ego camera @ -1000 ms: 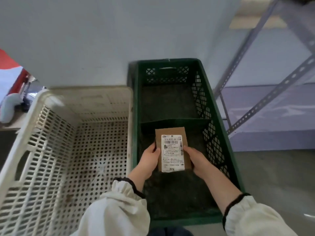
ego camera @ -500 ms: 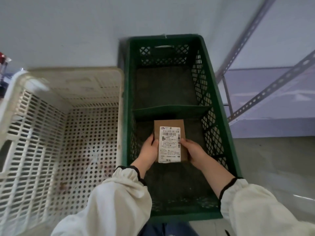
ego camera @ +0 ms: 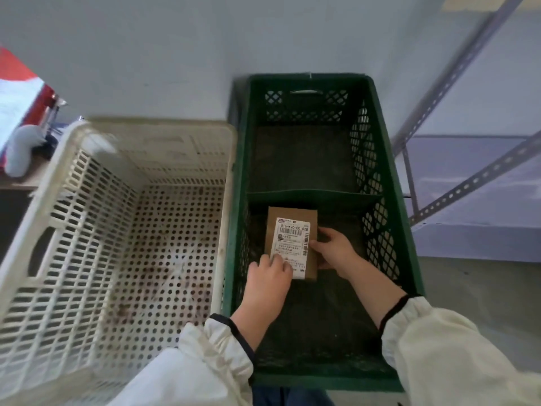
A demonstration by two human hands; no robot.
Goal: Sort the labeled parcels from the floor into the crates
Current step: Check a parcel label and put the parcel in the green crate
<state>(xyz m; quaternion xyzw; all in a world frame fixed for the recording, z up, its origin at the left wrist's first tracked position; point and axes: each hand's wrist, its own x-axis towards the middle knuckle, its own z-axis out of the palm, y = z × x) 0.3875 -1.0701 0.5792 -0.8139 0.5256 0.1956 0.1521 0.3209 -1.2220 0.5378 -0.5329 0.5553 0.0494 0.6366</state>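
A small brown parcel (ego camera: 292, 213) with a white printed label lies low in the near compartment of the green crate (ego camera: 393, 183), just in front of the crate's divider (ego camera: 313, 196). My left hand (ego camera: 269, 285) grips the parcel's lower left corner, fingers curled onto the label. My right hand (ego camera: 336, 252) holds the parcel's right edge, fingers over the top face. Both forearms reach down inside the crate in white sleeves. The far compartment holds nothing.
A white perforated crate (ego camera: 67, 162) stands directly left of the green one, with nothing in it. A grey wall rises behind both. A metal shelf frame (ego camera: 468, 183) stands to the right over grey floor. A red and white object (ego camera: 20, 92) sits at far left.
The parcel has gone lower into the near compartment. My left hand has shifted from its left edge to its lower left corner. The camera view has tilted.
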